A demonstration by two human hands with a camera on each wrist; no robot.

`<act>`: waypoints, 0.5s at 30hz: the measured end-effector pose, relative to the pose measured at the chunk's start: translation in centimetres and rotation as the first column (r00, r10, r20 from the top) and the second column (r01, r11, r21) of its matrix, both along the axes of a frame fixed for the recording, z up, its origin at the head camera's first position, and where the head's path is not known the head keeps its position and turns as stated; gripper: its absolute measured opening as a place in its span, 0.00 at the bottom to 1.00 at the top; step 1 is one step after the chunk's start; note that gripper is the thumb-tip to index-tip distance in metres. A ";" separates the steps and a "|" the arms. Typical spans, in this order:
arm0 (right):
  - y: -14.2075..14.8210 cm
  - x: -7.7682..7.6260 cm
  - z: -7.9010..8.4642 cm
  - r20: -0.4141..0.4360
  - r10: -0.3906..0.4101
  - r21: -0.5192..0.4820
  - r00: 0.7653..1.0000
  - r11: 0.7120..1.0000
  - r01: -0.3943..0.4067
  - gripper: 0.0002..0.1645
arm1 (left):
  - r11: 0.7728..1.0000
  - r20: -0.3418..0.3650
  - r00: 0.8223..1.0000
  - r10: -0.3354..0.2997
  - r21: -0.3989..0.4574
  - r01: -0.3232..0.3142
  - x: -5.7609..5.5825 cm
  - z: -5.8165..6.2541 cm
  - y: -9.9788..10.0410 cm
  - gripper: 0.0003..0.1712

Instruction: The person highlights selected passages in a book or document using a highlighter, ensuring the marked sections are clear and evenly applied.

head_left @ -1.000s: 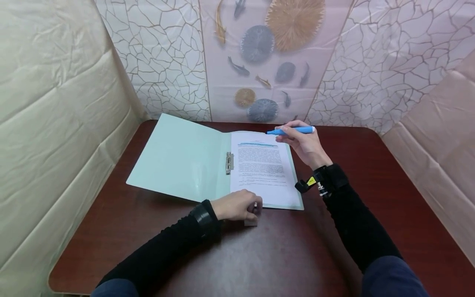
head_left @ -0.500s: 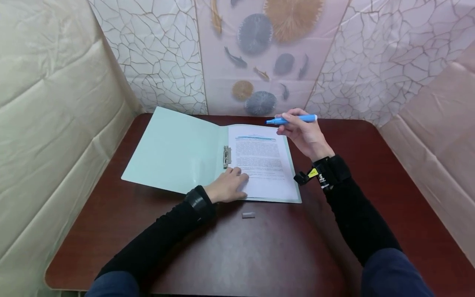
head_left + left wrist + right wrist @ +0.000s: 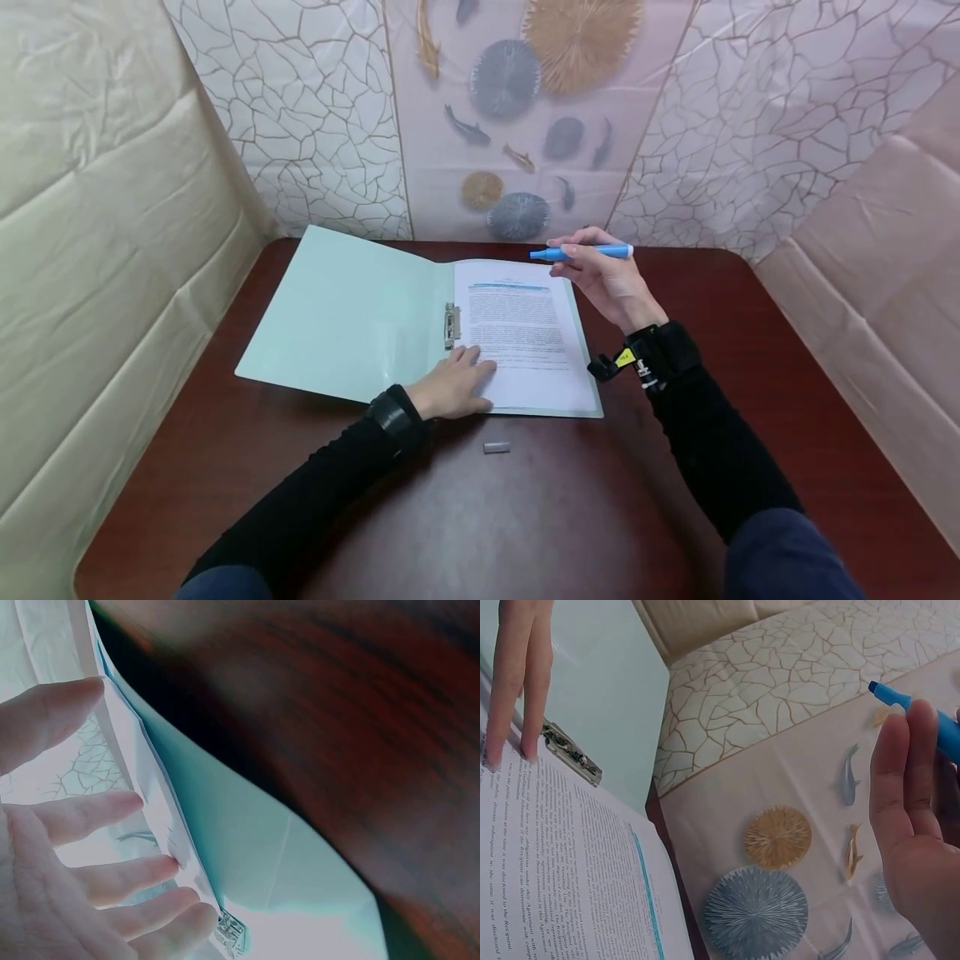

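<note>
A light green folder (image 3: 345, 317) lies spread on the table, with printed paper (image 3: 536, 387) on its right side. Near the paper's top runs a blue highlighted line (image 3: 646, 889). My right hand (image 3: 611, 287) pinches a blue highlighter (image 3: 617, 250) above the paper's upper right corner. Its dark blue chisel tip is bare and points left, apart from the page. My left hand (image 3: 452, 388) rests with spread fingers on the paper's lower left part, below the metal clip (image 3: 452, 325). A small grey cylindrical piece (image 3: 497, 447) lies on the table in front of the folder.
The dark red-brown table (image 3: 570, 517) extends around the folder. A patterned curtain (image 3: 315, 108) hangs behind its far edge, and beige cloth (image 3: 97, 250) borders the left side. Both wrists carry black straps.
My left hand has let go of the small grey piece on the table and moved up and left onto the paper. The right hand keeps holding the highlighter in nearly the same place.
</note>
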State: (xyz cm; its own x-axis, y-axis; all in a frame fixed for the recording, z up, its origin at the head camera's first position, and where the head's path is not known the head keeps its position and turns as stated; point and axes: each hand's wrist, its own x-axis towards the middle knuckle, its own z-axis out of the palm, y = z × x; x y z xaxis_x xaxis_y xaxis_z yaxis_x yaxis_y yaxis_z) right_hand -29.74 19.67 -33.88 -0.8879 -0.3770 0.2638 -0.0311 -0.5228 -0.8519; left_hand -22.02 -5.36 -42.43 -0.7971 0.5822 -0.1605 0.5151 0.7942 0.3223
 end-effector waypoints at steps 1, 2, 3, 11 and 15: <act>0.0 0.0 0.0 -0.007 0.003 -0.002 1.000 1.000 -0.003 0.08 | 1.000 0.005 1.000 0.002 -0.001 -0.002 0.0 0.0 0.0 0.38; 0.0 0.0 0.0 -0.013 0.007 -0.006 1.000 1.000 -0.008 0.08 | 1.000 0.009 1.000 0.005 -0.004 -0.005 0.0 0.0 0.0 0.38; 0.0 0.0 0.0 -0.020 0.014 -0.011 1.000 1.000 -0.014 0.09 | 1.000 0.014 1.000 0.006 -0.009 -0.006 0.0 0.0 0.0 0.38; 0.0 0.0 0.2 -0.051 0.043 -0.016 0.998 0.999 -0.044 0.10 | 1.000 0.037 0.999 0.006 -0.027 -0.005 0.0 -0.2 0.0 0.39; -0.2 0.0 0.2 -0.020 -0.010 0.018 1.000 1.000 0.010 0.08 | 1.000 0.047 0.999 0.008 -0.028 -0.007 -0.1 -0.3 -0.1 0.40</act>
